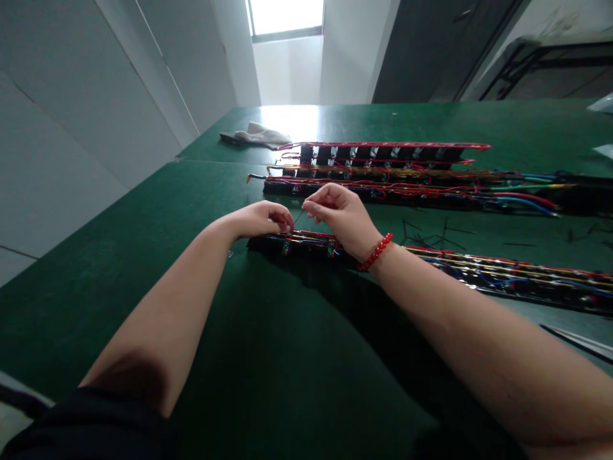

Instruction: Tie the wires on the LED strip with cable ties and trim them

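Observation:
A long black strip carrying red, yellow and blue wires and small green boards lies across the table. At its left end, my left hand is closed with curled fingers against the wires; what they grip is hidden. My right hand, with a red bead bracelet at the wrist, pinches the upper end of a thin dark cable tie. The tie slants down to my left fingertips and the wire bundle.
Beyond my hands lie more wired black assemblies, with coloured cables at their right. Loose black cable ties are scattered between the rows. A pale cloth rests at the far left of the green table.

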Available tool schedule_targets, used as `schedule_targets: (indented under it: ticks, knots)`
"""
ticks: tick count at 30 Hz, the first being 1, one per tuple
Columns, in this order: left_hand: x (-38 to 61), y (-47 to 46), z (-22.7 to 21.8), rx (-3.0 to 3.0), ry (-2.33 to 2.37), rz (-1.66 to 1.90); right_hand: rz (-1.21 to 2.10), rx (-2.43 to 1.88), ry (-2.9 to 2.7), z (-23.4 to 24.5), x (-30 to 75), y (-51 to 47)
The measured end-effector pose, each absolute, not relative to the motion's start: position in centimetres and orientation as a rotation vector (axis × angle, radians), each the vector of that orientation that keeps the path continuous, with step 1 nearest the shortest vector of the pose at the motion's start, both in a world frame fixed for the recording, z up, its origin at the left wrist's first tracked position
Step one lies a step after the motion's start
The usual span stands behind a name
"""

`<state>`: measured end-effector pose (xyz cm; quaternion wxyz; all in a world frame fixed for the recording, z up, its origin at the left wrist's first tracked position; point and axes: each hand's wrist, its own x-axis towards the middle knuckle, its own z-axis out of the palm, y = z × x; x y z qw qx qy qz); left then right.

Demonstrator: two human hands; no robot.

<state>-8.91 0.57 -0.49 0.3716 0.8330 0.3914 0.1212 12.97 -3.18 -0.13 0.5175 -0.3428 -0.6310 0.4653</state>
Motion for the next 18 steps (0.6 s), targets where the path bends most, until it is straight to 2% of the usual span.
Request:
schedule_targets:
  ticks: [18]
  knots:
    - [-9.3,-0.2,0.8,2.098,0.949,0.338,1.130,-0.829,-1.508,-0.8,13.3,-3.7]
